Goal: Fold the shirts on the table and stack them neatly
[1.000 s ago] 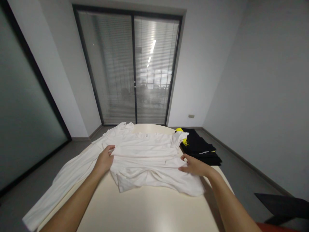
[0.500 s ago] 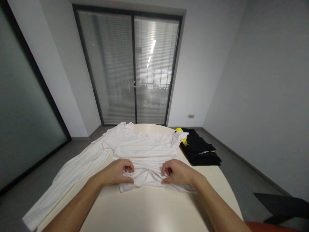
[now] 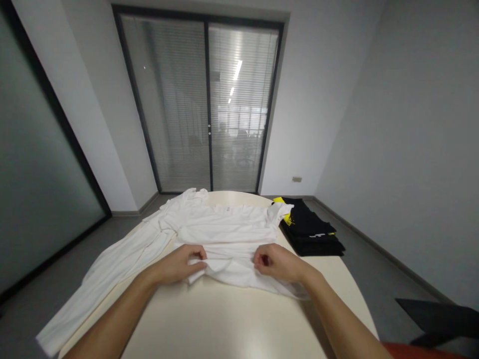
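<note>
A white shirt (image 3: 228,229) lies spread on the pale round table (image 3: 224,324), its collar towards the far edge and its lower hem nearest me. My left hand (image 3: 185,264) is at the left of the hem, thumb and fingers closed on the cloth. At the right part of the hem, my right hand (image 3: 279,262) pinches the cloth with curled fingers. The hem is lifted a little and wrinkled between the two hands.
More white clothing (image 3: 119,262) lies along the table's left side and hangs past its edge. A folded stack of black clothes (image 3: 310,237) with yellow print sits at the right. A black chair part (image 3: 441,316) shows at the lower right.
The fingers of both hands have closed further on the hem. The cloth between them has lifted slightly, and its folds have smoothed into a band.
</note>
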Available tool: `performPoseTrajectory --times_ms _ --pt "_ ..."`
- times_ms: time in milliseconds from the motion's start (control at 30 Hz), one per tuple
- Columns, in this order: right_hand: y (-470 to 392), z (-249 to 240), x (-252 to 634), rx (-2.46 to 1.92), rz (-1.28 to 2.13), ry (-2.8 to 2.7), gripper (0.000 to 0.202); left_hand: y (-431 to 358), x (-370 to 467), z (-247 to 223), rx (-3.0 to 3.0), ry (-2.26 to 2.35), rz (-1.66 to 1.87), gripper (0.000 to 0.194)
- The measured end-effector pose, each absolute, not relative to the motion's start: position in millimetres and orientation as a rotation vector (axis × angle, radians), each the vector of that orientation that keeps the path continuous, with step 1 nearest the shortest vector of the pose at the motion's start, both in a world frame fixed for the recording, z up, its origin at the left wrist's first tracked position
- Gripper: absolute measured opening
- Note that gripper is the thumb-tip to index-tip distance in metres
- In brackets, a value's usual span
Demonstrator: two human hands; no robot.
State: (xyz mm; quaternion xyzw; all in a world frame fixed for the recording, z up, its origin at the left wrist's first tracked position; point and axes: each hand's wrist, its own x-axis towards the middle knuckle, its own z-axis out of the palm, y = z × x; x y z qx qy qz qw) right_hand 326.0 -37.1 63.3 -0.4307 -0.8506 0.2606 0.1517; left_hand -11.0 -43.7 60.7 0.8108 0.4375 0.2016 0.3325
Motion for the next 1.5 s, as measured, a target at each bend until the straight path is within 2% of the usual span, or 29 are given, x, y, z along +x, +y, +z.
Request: performPoseTrajectory --times_ms 133,300,367,433,500,567,667,867,1033,1200,1300,1500 --pt "-36.5 64.8 331.4 -1.217 0.827 -2.307 0.007 -43.3 -11.9 62.0 2.099 1.23 0.576 0.026" --pt "-36.3 60.3 333.3 -1.162 1.094 -2.285 0.009 -44.9 -14.2 64.6 2.026 1.063 0.244 0.028" --pt "-37.7 59.8 329.5 -1.15 1.158 -2.307 0.012 -45.1 -14.6 65.3 2.025 1.054 0.215 0.026" --pt "-39.2 60.5 323.7 -1.159 1.106 -2.351 0.02 -45.3 -14.3 65.5 2.048 1.133 0.28 0.022" --pt "-40.3 61.6 317.6 -1.183 0.971 -2.415 0.026 -45.8 -13.6 65.2 2.074 1.224 0.333 0.028" --pt "-40.6 62.0 313.2 -1.197 0.833 -2.475 0.022 -46.8 -12.9 64.6 2.099 1.264 0.304 0.034" --pt "-39.4 61.0 312.4 -1.206 0.719 -2.483 0.01 -47.9 -13.2 63.8 2.138 1.272 0.246 0.031" --pt "-35.6 59.5 325.2 -1.18 0.849 -2.278 0.002 -44.8 -21.9 62.2 2.147 1.289 0.285 0.031" --pt "-34.2 57.5 332.9 -1.188 0.969 -2.315 0.005 -45.0 -27.8 65.2 2.1 1.337 0.248 0.033" --pt "-34.2 57.3 334.6 -1.175 0.974 -2.338 0.007 -43.7 -34.6 68.4 2.025 1.265 0.18 0.017" --pt "-34.0 59.6 335.4 -1.183 0.941 -2.327 0.006 -39.5 -40.8 66.6 2.053 1.19 0.262 0.018" --pt "-33.4 59.6 334.4 -1.224 0.829 -2.295 0.006 -32.2 -43.1 59.6 1.828 1.098 0.687 0.036"
